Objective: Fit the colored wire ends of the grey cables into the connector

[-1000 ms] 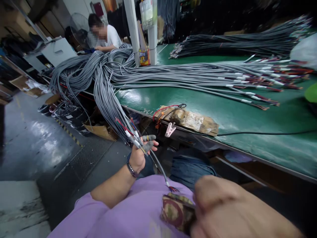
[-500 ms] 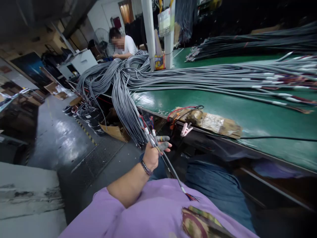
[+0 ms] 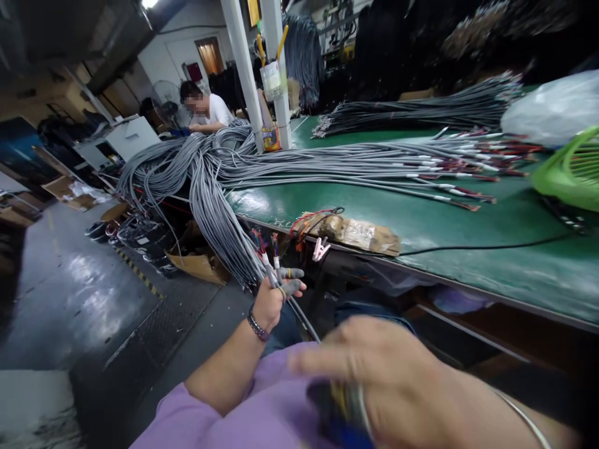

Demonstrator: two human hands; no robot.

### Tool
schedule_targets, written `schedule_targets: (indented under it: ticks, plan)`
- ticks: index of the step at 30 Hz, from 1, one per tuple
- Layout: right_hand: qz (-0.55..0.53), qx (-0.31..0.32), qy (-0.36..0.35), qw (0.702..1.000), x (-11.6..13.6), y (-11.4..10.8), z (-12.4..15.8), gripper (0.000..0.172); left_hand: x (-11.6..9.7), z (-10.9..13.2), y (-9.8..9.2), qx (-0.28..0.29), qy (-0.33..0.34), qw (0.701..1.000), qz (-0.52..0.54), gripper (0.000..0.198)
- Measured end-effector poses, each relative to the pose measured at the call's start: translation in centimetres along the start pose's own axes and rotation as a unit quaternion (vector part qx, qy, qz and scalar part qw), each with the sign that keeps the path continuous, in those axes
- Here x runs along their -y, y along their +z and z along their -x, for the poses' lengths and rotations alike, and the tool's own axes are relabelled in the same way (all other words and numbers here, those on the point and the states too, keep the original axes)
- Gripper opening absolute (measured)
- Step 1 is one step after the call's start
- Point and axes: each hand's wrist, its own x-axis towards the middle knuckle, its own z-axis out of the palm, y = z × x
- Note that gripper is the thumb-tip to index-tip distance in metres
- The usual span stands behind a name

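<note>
The left hand (image 3: pixel 270 304) is closed around the ends of several grey cables (image 3: pixel 219 212), with the thumb and the taped fingers (image 3: pixel 292 287) pinching them. The white sleeves and coloured wire tips stand just above the grip, and one cable passes through the hand and goes down toward the lap. From the grip the cables rise as a thick hanging bundle to the edge of the green table (image 3: pixel 468 231), then spread along its top. The right hand (image 3: pixel 388 380) is close to the camera and blurred, the fingers spread open over a dark object (image 3: pixel 344 405) at the purple shirt; I cannot tell if it grips it. Farther back, a person in white (image 3: pixel 210 112) sits behind the cable heap.
</note>
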Motion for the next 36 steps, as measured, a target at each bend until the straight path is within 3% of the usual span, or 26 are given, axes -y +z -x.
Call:
schedule_targets:
  ticks: [3, 6, 11, 16, 18, 21, 25, 28, 31, 34, 36]
  plan:
    - [0.001, -0.12, 0.131, 0.984, -2.2, -1.1, -4.2, 0.022, 0.1, 0.1, 0.1, 0.047, 0.012, 0.999, 0.003, 0.032]
    - [-0.018, -0.187, 0.224, 0.956, -5.2, 0.7, -4.3, 0.015, 0.3, 0.3, 0.4, 0.085, 0.031, 0.996, -0.012, 0.034]
    - [-0.019, -0.195, 0.205, 0.959, -7.6, 2.0, -4.0, 0.007, 0.8, 0.3, 0.4, 0.127, 0.054, 0.988, -0.07, 0.029]
    - [-0.028, -0.239, 0.204, 0.949, -8.6, 2.1, -3.4, 0.013, 1.1, 0.2, -1.0, 0.182, 0.018, 0.981, -0.061, 0.032]
    - [-0.043, -0.233, 0.213, 0.948, -9.1, 2.4, -3.1, 0.015, 1.1, 0.2, -1.4, 0.194, 0.015, 0.98, -0.037, 0.036]
    - [-0.079, -0.171, 0.214, 0.958, -9.7, 3.0, -3.4, 0.023, 0.9, 0.3, -1.5, 0.186, 0.034, 0.982, -0.03, 0.041]
    - [-0.098, -0.076, 0.175, 0.977, -9.9, 3.3, -4.4, 0.027, 0.3, 0.3, -1.1, 0.14, 0.098, 0.981, -0.091, 0.043]
    - [-0.105, -0.038, 0.132, 0.985, -10.1, 3.4, -4.6, 0.026, 0.1, 0.4, -1.0, 0.162, 0.132, 0.97, -0.123, 0.051]
    - [-0.11, -0.031, 0.097, 0.989, -10.4, 3.8, -4.2, 0.026, 0.6, 1.0, -1.2, 0.18, 0.151, 0.962, -0.142, 0.055]
    - [-0.112, -0.043, 0.069, 0.99, -10.5, 4.3, -3.7, 0.024, 1.5, 1.9, -1.7, 0.163, 0.171, 0.96, -0.149, 0.057]
    - [-0.11, -0.045, 0.063, 0.991, -10.5, 4.7, -3.5, 0.024, 2.1, 2.6, -2.2, 0.134, 0.192, 0.953, -0.19, 0.048]
